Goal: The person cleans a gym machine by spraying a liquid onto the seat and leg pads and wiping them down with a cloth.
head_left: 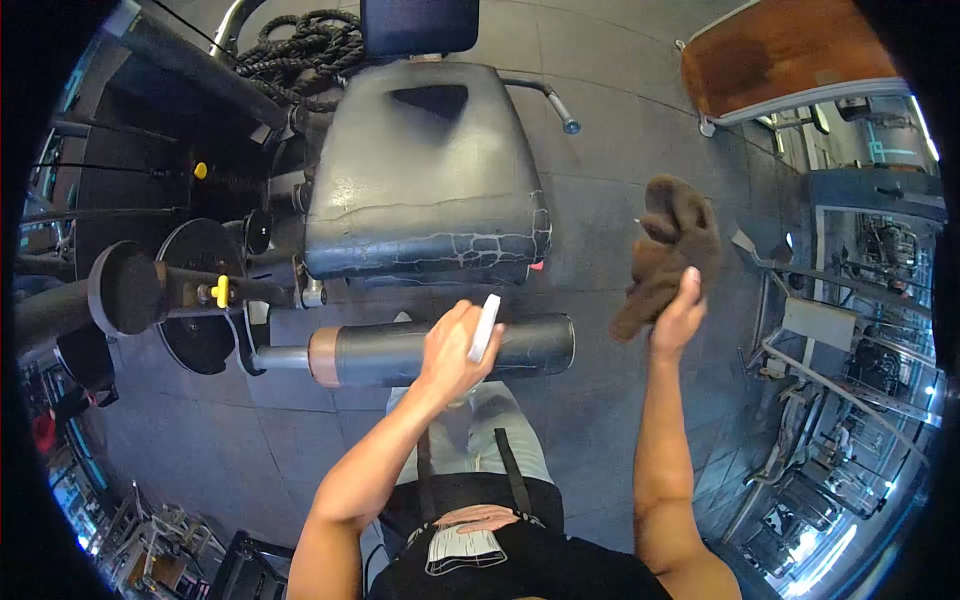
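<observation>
My left hand (458, 345) is closed around a small white object (484, 328), held above the black padded roller (535, 345). What the white object is cannot be made out. Off to the right, my right hand (680, 318) grips a crumpled brown cloth (672, 250), which hangs over the floor. Ahead of the roller is a black padded seat (425, 170) with cracked covering along its near edge. Neither hand touches the seat.
Round weight plates (195, 295) and a yellow knob (221, 292) are on the machine at the left. A coiled black rope (305, 50) lies at the upper left. A brown bench (790, 55) stands at the upper right, with metal racks (850, 390) below it.
</observation>
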Demonstrator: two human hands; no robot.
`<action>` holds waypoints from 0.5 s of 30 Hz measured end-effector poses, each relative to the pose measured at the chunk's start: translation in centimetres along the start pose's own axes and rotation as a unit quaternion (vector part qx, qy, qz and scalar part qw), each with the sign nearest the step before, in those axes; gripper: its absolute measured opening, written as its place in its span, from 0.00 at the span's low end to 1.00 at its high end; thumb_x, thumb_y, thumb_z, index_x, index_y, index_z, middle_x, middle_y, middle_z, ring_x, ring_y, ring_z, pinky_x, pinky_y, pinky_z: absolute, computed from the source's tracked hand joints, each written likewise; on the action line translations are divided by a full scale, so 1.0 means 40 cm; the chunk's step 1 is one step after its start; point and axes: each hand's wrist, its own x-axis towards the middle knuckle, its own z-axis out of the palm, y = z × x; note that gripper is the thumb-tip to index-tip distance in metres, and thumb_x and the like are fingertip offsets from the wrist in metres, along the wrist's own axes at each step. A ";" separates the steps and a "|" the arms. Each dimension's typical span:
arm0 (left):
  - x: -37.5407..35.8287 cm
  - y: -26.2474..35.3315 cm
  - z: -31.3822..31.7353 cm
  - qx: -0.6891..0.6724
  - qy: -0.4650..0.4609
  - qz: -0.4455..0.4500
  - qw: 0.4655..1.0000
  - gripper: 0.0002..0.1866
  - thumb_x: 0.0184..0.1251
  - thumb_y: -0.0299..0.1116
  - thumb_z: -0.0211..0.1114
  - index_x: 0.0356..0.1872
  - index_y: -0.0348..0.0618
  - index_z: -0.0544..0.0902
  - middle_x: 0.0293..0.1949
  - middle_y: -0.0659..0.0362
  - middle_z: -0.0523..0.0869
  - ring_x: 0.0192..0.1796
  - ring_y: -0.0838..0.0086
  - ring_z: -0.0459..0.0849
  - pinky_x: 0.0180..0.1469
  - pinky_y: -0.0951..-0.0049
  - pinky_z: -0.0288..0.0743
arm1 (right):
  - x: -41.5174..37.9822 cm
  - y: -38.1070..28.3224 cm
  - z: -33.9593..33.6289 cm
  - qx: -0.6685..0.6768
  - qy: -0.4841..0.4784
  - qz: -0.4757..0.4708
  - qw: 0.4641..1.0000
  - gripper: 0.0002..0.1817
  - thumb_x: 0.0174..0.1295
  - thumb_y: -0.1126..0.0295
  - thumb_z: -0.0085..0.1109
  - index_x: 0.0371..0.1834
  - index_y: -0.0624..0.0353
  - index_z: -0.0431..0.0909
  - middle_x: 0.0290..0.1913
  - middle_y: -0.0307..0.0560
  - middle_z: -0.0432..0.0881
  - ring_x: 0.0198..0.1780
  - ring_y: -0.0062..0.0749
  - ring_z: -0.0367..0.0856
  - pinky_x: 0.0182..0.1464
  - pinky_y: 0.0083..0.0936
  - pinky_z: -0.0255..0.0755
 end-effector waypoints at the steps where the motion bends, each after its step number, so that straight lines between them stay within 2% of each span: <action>1: -0.023 0.006 -0.015 -0.004 0.012 0.000 1.000 0.08 0.65 0.32 0.66 0.34 0.37 0.80 0.31 0.48 0.79 0.36 0.49 0.80 0.39 0.54 0.75 | 0.000 0.022 0.022 -0.025 -0.031 -0.003 0.999 0.28 0.75 0.53 0.49 0.58 0.72 0.74 0.55 0.52 0.80 0.54 0.37 0.80 0.57 0.33 0.73; 3: -0.071 0.016 -0.058 -0.011 0.038 0.000 0.999 0.07 0.63 0.29 0.67 0.34 0.37 0.80 0.30 0.49 0.79 0.34 0.50 0.80 0.38 0.57 0.75 | -0.007 0.076 0.110 -0.102 -0.080 -0.091 0.987 0.27 0.75 0.53 0.49 0.60 0.70 0.74 0.53 0.50 0.81 0.54 0.36 0.79 0.58 0.33 0.72; 5: -0.131 -0.004 -0.094 -0.006 0.038 -0.028 0.999 0.06 0.62 0.27 0.68 0.34 0.36 0.80 0.31 0.49 0.79 0.34 0.52 0.80 0.38 0.58 0.75 | -0.020 0.140 0.217 -0.136 -0.173 -0.116 0.969 0.28 0.74 0.56 0.50 0.67 0.68 0.69 0.62 0.65 0.76 0.62 0.52 0.76 0.67 0.41 0.66; 7: -0.198 -0.032 -0.125 -0.005 0.043 -0.055 0.998 0.06 0.61 0.26 0.69 0.35 0.35 0.80 0.32 0.49 0.80 0.34 0.52 0.80 0.38 0.59 0.76 | -0.028 0.255 0.325 -0.324 -0.236 -0.214 0.891 0.31 0.72 0.52 0.51 0.73 0.57 0.66 0.71 0.69 0.67 0.71 0.61 0.67 0.70 0.54 0.61; 9: -0.262 -0.061 -0.154 -0.013 0.050 -0.076 0.996 0.08 0.60 0.27 0.70 0.35 0.34 0.81 0.35 0.48 0.82 0.35 0.52 0.82 0.38 0.58 0.77 | -0.043 0.337 0.424 -0.498 -0.347 -0.199 0.770 0.34 0.70 0.46 0.49 0.77 0.46 0.63 0.78 0.67 0.55 0.78 0.68 0.50 0.71 0.69 0.52; 10: -0.289 -0.069 -0.172 -0.019 0.047 -0.105 0.993 0.08 0.60 0.27 0.70 0.35 0.34 0.81 0.35 0.47 0.82 0.35 0.52 0.83 0.39 0.58 0.77 | -0.045 0.384 0.462 -0.517 -0.325 -0.248 0.752 0.36 0.69 0.41 0.47 0.78 0.41 0.62 0.80 0.64 0.49 0.80 0.70 0.40 0.70 0.75 0.47; 11: -0.315 -0.078 -0.190 -0.025 0.045 -0.133 0.990 0.08 0.60 0.27 0.70 0.34 0.33 0.81 0.36 0.47 0.83 0.36 0.52 0.83 0.39 0.59 0.78 | -0.033 0.398 0.494 -0.529 -0.306 -0.271 0.743 0.38 0.68 0.39 0.47 0.78 0.42 0.61 0.80 0.64 0.50 0.80 0.71 0.38 0.71 0.75 0.45; 15: -0.421 -0.157 -0.232 -0.051 0.055 -0.173 0.982 0.09 0.57 0.28 0.71 0.35 0.34 0.83 0.37 0.46 0.84 0.38 0.52 0.83 0.41 0.58 0.78 | 0.030 0.400 0.664 -0.545 -0.287 -0.234 0.752 0.39 0.67 0.37 0.46 0.79 0.42 0.61 0.80 0.65 0.50 0.80 0.73 0.41 0.72 0.74 0.45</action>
